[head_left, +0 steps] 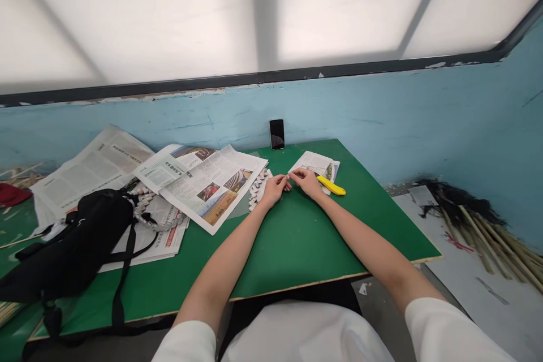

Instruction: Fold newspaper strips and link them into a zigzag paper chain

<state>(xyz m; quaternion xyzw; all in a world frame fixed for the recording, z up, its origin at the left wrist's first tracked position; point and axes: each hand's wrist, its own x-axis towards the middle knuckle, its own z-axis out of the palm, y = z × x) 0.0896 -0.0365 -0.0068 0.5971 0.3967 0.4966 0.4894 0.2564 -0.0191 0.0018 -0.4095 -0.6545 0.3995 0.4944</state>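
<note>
My left hand (275, 188) and my right hand (306, 181) meet above the green table, their fingers closed in a pinch. Between the fingertips is a small piece of paper (289, 176), whitish and mostly hidden. Left of my left hand lies a cluster of small folded paper pieces (257, 188), partly on a clear sheet. Close to my right hand rests a yellow-handled utility knife (331, 185), its front end covered by the hand. Behind that hand are cut newspaper sheets (316, 163).
Newspapers (212, 181) spread over the left side of the green table (297, 254). A black bag (85, 243) with straps lies there beside a folded-paper chain (155, 220). A phone (277, 134) leans on the blue wall. Bamboo strips (487, 237) lie on the floor at right.
</note>
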